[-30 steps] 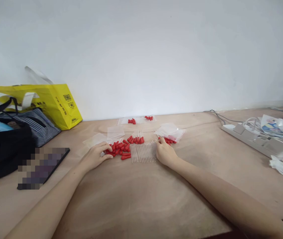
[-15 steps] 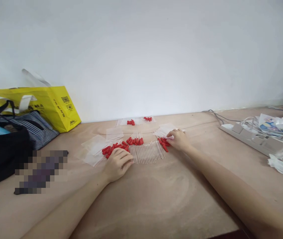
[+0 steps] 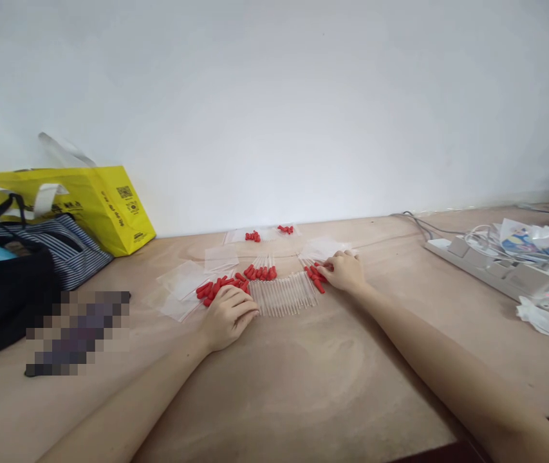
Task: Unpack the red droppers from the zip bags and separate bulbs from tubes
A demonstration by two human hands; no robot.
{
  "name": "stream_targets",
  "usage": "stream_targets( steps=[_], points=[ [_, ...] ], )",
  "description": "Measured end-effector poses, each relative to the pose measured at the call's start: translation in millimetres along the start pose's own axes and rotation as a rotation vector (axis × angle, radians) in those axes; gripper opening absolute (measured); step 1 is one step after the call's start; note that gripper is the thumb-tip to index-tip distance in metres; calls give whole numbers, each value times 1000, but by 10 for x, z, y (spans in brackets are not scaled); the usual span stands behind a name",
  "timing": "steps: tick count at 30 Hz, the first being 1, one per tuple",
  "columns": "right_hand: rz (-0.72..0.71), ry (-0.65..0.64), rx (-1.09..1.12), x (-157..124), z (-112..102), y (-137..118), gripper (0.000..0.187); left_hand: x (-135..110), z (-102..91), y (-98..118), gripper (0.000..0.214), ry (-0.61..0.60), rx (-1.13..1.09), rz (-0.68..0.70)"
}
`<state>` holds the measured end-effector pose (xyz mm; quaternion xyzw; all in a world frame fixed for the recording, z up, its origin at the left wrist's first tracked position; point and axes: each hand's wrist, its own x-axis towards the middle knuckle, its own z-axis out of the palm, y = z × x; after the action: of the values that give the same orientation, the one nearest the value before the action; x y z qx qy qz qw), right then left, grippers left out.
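Observation:
My left hand (image 3: pixel 228 318) lies palm down on the table, its fingers loosely bent, beside a pile of red rubber bulbs (image 3: pixel 214 288) and the left end of a row of thin clear glass tubes (image 3: pixel 284 296). At the row's right end, my right hand (image 3: pixel 345 271) has its thumb and fingers closed at the red-bulbed droppers (image 3: pixel 313 275); the fingertips partly cover one bulb. Between the hands, behind the row, lie several more red-bulbed droppers (image 3: pixel 260 271) with their tubes pointing away from me. Clear zip bags (image 3: pixel 325 247) lie behind my right hand.
More clear bags (image 3: pixel 177 289) lie at left, and a bag with red bulbs (image 3: pixel 253 237) lies near the wall. A yellow bag (image 3: pixel 114 206), striped pouch (image 3: pixel 78 251) and black bag (image 3: pixel 8 302) stand left. At right are a power strip (image 3: pixel 477 263), cables and a crumpled tissue (image 3: pixel 544 316).
My right hand has let the pinkish edge of a clear bag drop and moved its fingertips slightly lower, to the red bulbs. My left hand has stayed in place.

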<state>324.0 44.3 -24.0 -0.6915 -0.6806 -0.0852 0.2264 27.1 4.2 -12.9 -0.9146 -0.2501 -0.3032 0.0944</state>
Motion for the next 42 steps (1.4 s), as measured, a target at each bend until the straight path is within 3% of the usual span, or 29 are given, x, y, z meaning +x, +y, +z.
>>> stream_targets(
  steps=[3,8,16,22,24,27,34,42],
  points=[
    [31,8,-27,-18,11,-56,31,5,-2,4,14,10,14,2],
    [8,166,86,-131,-37,-211,28,22,-1,47,14,69,78,-83],
    [-438,327,326,-602,-91,-837,19,172,108,249,26,-95,-36,-404],
    [-620,325,298,-680,-40,-906,15,236,210,324,24,-77,-106,-598],
    [-613,380,299,-666,-54,-859,14,219,184,299,20,-29,-15,-567],
    [-589,473,246,-640,-86,-773,16,183,122,247,17,20,153,-403],
    [-762,376,172,-525,3,-676,23,170,124,213,14,96,313,-113],
    [-782,369,177,-519,80,-689,23,167,175,190,14,75,277,-59]
  ],
)
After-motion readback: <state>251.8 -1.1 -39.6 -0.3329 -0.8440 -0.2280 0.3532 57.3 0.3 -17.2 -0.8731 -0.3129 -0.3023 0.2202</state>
